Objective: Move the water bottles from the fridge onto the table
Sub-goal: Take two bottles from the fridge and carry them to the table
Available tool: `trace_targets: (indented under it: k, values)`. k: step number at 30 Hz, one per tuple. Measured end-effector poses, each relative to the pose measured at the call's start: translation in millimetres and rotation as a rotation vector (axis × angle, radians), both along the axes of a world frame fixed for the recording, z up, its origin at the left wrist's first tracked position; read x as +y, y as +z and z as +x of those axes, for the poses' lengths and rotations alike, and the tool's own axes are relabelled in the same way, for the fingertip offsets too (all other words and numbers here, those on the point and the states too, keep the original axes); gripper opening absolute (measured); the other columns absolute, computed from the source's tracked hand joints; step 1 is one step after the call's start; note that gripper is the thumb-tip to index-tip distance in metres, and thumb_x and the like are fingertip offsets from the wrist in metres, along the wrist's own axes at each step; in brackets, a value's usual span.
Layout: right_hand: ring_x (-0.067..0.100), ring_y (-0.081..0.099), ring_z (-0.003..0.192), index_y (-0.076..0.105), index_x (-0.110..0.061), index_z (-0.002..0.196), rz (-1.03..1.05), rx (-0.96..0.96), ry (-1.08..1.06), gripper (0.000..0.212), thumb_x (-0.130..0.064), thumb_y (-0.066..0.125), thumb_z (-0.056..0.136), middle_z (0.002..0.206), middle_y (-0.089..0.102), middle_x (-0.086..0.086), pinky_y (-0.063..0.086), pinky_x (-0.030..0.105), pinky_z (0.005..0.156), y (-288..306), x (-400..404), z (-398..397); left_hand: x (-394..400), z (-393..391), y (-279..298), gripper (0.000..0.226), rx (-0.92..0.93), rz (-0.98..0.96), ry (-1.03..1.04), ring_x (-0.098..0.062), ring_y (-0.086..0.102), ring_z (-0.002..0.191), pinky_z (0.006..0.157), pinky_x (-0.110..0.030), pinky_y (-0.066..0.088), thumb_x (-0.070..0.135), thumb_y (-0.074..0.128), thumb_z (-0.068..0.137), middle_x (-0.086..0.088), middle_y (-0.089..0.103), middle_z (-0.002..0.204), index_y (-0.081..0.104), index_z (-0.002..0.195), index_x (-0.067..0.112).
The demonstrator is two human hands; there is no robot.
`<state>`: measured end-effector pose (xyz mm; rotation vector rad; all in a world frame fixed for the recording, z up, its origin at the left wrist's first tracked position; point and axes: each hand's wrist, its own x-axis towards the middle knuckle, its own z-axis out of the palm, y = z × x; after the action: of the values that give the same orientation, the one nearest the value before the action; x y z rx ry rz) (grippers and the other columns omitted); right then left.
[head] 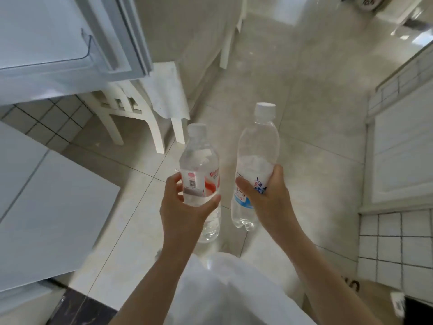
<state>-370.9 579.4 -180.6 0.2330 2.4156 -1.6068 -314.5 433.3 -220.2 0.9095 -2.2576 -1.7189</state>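
Showing "上海" on blue-labelled bottle (254,167)

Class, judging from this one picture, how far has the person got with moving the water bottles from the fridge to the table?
Done: both bottles are out of the fridge, whose door hangs open. In hand: the left hand grips the red-labelled bottle and the right hand grips the blue-labelled bottle, both held above the floor. Left: neither bottle rests on a table yet.
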Motion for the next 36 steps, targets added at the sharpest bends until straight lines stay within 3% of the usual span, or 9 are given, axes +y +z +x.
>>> trace_targets:
  k: [2,5,10,14,19,25,32,36]
  values:
    - [0.010,0.062,0.093,0.040,-0.018,0.114,-0.006,0.000,-0.035,0.048,-0.030,0.073,0.081,0.108,0.060,-0.002,0.052,0.012,0.064,-3.0,24.8,-11.2,23.7,-16.5,-2.0,0.067,-0.008,-0.010,-0.022,0.014,0.060,0.081,0.065,-0.011,0.044,0.036,0.089,0.055,0.028,0.061,0.093,0.047,0.108,0.040]
    - [0.017,0.061,0.097,0.040,-0.017,0.115,-0.010,-0.028,-0.056,0.051,-0.029,0.074,0.080,0.111,0.059,0.002,0.050,0.016,0.068,-10.1,50.2,-31.6,48.6,-44.4,-1.1,0.069,-0.025,-0.029,-0.042,0.009,0.062,0.082,0.066,-0.009,0.045,0.034,0.090,0.056,0.027,0.060,0.094,0.048,0.110,0.036]
    - [0.019,0.060,0.100,0.040,-0.017,0.116,-0.010,-0.073,-0.043,0.051,-0.028,0.074,0.080,0.112,0.058,0.001,0.049,0.013,0.064,-22.1,66.3,-78.4,62.4,-95.1,-2.4,0.070,-0.040,-0.062,-0.035,0.009,0.061,0.084,0.065,-0.005,0.046,0.034,0.090,0.056,0.027,0.060,0.096,0.049,0.112,0.035]
    - [0.020,0.059,0.101,0.040,-0.017,0.116,-0.016,-0.070,-0.032,0.050,-0.027,0.074,0.080,0.113,0.058,0.002,0.048,0.013,0.070,-31.3,64.4,-130.6,62.8,-147.8,-9.1,0.071,-0.054,-0.057,-0.015,0.012,0.061,0.085,0.071,-0.012,0.047,0.032,0.091,0.055,0.024,0.062,0.097,0.049,0.112,0.034]
    - [0.005,0.060,0.086,0.040,-0.020,0.117,-0.006,-0.072,0.018,0.048,-0.027,0.073,0.082,0.107,0.058,-0.003,0.050,0.009,0.059,-34.7,50.2,-222.2,54.2,-237.4,-15.7,0.072,-0.065,-0.074,-0.015,0.000,0.063,0.092,0.081,-0.024,0.054,0.031,0.092,0.056,0.022,0.061,0.098,0.048,0.113,0.034]
    - [0.018,0.061,0.094,0.039,-0.018,0.127,0.014,-0.040,0.060,0.058,-0.027,0.073,0.081,0.115,0.059,0.001,0.049,0.012,0.066,-26.3,25.2,-333.2,30.7,-346.6,-7.7,0.076,-0.059,-0.060,0.000,-0.015,0.062,0.101,0.089,-0.042,0.055,0.030,0.093,0.056,0.009,0.063,0.107,0.051,0.119,0.027]
    - [0.001,0.055,0.082,0.042,-0.016,0.128,0.052,0.020,0.174,0.059,-0.023,0.075,0.079,0.107,0.053,-0.007,0.044,0.001,0.060,-24.0,-3.4,-447.4,2.9,-445.4,-8.3,0.074,-0.059,-0.024,0.103,-0.003,0.062,0.090,0.080,-0.028,0.053,0.030,0.093,0.053,0.017,0.062,0.096,0.050,0.113,0.031]
    - [0.012,0.057,0.096,0.040,-0.022,0.127,0.075,0.020,0.260,0.060,-0.028,0.076,0.078,0.113,0.053,-0.007,0.045,0.009,0.063,-33.2,-31.1,-515.1,-13.6,-499.7,-16.8,0.079,-0.087,-0.021,0.204,-0.010,0.064,0.095,0.084,-0.033,0.054,0.032,0.094,0.052,0.017,0.063,0.099,0.050,0.118,0.031]
